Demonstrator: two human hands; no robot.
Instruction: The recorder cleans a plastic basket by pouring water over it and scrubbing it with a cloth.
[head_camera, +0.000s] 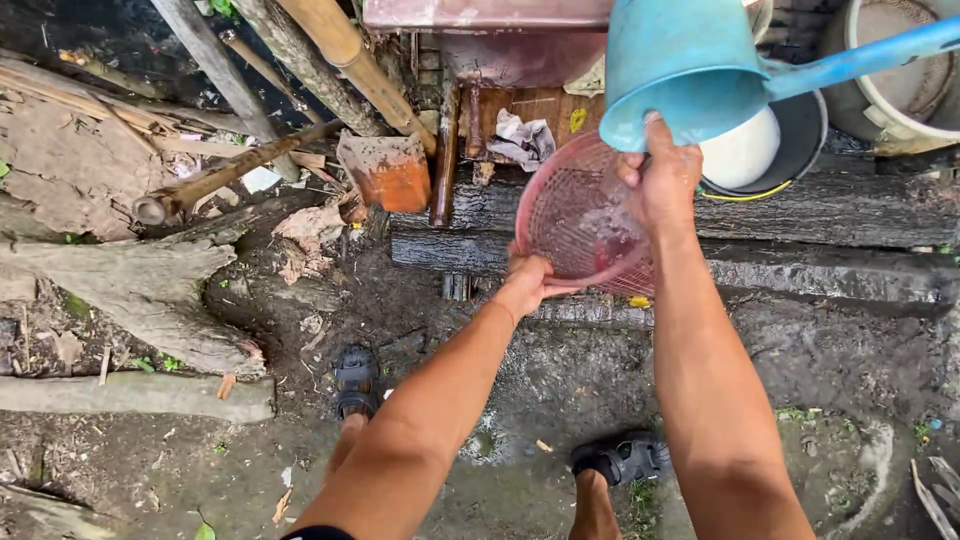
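A: While the left hand (525, 285) grips the tilted pink strainer (585, 215) by its lower rim, what does the right hand (662, 180) do?

B: Fingers closed on the blue dipper (680, 70), tipped above it; rinsing looks underway, unfinished.

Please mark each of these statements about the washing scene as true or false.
1. The left hand grips the pink colander's lower rim. True.
2. The blue dipper lies flat on the ground. False: it is tilted above the colander.
3. The right hand is at the colander's upper rim. True.
4. The person is barefoot. False: dark sandals are worn.
5. The dark pot is empty. False: something white fills it.
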